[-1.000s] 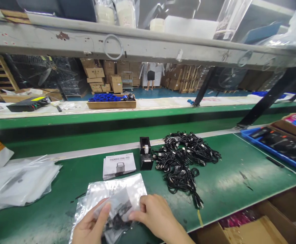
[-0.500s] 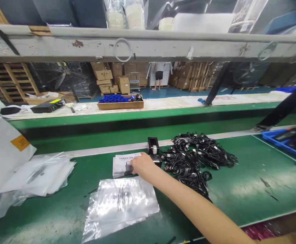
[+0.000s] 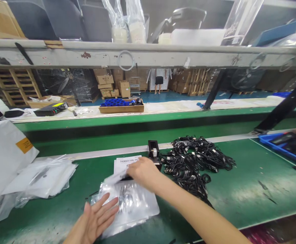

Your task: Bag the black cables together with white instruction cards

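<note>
At lower centre, the right hand (image 3: pixel 143 171) pinches a thin white paper sheet (image 3: pixel 114 177), apparently for pickup; handover would require closing the spread left hand (image 3: pixel 96 217).

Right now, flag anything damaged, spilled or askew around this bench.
The shelf beam above has a brown patch at left, as if its paint chipped, and the black cables form a loose, untidy heap beside the tape dispenser. No spill shows.

Bears, across a scuffed green bench top (image 3: pixel 234 189), whitish translucent plastic bags (image 3: pixel 48 181) at left, printed clear plastic bags (image 3: pixel 141 206) near the middle, white paper booklets (image 3: pixel 124 161) behind them, a black tape dispenser (image 3: pixel 150 154), a tangled heap of thin black cables (image 3: pixel 196 157) and, at right, a shallow blue plastic tray (image 3: pixel 267 139).
</note>
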